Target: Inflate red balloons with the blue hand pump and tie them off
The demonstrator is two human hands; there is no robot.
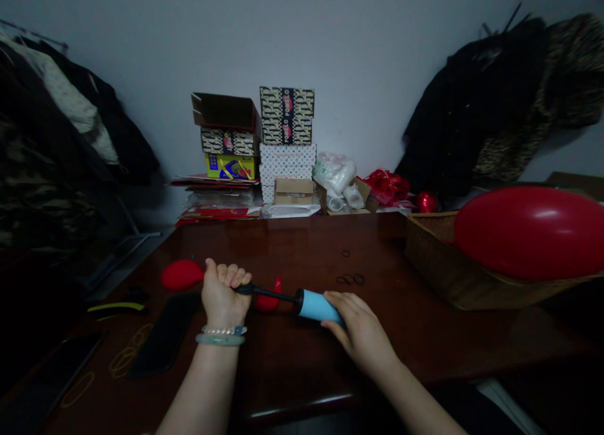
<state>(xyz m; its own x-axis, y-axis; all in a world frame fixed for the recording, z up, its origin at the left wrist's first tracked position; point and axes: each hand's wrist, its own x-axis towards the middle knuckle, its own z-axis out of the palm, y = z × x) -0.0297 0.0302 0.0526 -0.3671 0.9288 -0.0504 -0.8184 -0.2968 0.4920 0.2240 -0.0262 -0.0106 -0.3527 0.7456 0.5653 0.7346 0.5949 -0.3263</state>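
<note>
My left hand [226,293] is closed around the black end of a balloon pump, with a small, partly filled red balloon [183,275] sticking out on its far side. The balloon's neck is hidden in my fingers. My right hand [356,322] is wrapped over the light blue barrel [318,305] of the same pump. Between the two hands a thin black rod [276,293] shows. Behind and below this rod lies another limp red balloon [268,301] on the dark wooden table [292,353].
A wicker basket [441,274] with a big red balloon [533,232] stands right. Black bands [352,279] lie mid-table. At left are a dark phone [165,334], yellowish rubber bands [123,359] and a yellow-edged tool [117,307]. Stacked boxes [287,161] line the wall.
</note>
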